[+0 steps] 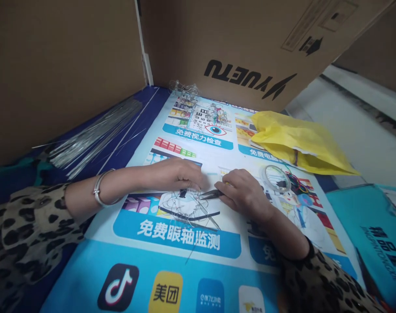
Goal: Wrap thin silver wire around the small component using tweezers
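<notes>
My right hand (245,193) is closed round the handles of a pair of dark pliers (211,194), whose narrow jaws point left. The tip of the pliers is beside a loose tangle of thin silvery wire (189,208) on the printed sheet. My left hand (176,174) is bent over the upper edge of this wire, with thumb and fingers pinched together on it just left of the jaws. Its fingertips are partly hidden. One loose wire end sticks out toward me.
A bundle of straight metal wires (97,132) lies on the left. Wire scraps (185,93) are heaped at the back. A yellow bag (298,141), a clear ring-shaped spool (276,178), coloured wires (297,182) and a turquoise bag (364,234) lie right. Cardboard boxes (198,39) stand behind.
</notes>
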Available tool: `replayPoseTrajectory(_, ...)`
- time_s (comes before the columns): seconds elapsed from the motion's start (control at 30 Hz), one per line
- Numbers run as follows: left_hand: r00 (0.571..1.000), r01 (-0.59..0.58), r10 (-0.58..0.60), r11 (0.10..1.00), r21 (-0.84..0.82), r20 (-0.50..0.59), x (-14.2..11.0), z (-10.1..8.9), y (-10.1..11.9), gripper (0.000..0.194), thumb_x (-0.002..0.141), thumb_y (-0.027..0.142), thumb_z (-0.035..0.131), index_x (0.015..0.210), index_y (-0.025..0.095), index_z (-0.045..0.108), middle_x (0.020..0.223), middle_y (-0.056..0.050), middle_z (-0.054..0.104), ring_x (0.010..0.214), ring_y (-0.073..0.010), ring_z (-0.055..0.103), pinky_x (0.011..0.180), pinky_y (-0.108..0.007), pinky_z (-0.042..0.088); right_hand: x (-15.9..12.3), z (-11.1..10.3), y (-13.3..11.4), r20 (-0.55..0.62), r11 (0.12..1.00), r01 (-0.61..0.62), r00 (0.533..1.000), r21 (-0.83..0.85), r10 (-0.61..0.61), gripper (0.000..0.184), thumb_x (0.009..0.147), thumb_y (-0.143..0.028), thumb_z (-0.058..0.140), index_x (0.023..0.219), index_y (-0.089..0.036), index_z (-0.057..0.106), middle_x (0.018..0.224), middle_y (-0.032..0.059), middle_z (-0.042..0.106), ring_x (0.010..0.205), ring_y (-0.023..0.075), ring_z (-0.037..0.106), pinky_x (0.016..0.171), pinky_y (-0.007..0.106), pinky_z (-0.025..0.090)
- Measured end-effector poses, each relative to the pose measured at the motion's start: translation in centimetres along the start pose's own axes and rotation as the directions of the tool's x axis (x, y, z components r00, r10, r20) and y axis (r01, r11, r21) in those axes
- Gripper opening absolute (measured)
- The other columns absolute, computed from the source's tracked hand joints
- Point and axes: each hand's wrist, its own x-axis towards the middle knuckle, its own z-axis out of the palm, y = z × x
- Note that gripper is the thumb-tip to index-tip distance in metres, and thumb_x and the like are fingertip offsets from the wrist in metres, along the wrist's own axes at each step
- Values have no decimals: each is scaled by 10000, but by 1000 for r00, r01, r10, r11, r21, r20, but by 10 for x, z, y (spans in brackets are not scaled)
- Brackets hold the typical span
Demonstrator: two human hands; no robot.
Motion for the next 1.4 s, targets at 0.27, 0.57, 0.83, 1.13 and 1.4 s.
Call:
replayPoseTrajectory(0.27,999,-45,46,995,90,-9,0,2,1,245,821,81,461,836,222,661,870,-21,667,805,-120,595,698,-202,438,15,-10,-7,47,992,87,995,-91,-83,171,865,-242,456,832,-185,614,722,37,545,733,170,401,657,314,257)
replayPoseTrajectory(0.57,997,-69,66,991,115,29,2,2,3,246,826,87,434,784,213,641,838,-39,664,790,-135,584,722,-233,442,19,-10,-5,101,975,161,984,-151,-147,186,888,-182,420,790,-187,577,678,21,506,683,160,358,620,324,217)
replayPoseTrajectory(0.83,1000,5,-5,1000,-6,10,2,-4,9,205,841,156,466,794,209,658,821,-37,663,786,-135,599,719,-233,454,21,-10,-10,38,988,125,992,-94,-122,254,874,-152,411,675,-180,567,616,14,492,635,146,350,598,308,220)
replayPoseTrajectory(1.13,994,36,-32,999,39,-108,-3,-21,3,164,854,227,502,830,181,657,822,-40,669,803,-128,609,734,-219,455,2,0,4,35,945,-240,970,221,239,159,810,-236,535,919,-184,638,850,53,620,830,175,506,742,296,361)
replayPoseTrajectory(1.4,926,180,-96,962,204,-366,-4,-24,-10,178,856,263,498,812,163,638,805,-17,664,755,-110,600,693,-208,443,-15,-16,-16,97,965,-261,960,-39,263,292,832,-267,537,1109,-200,599,953,95,598,861,209,491,734,333,355)
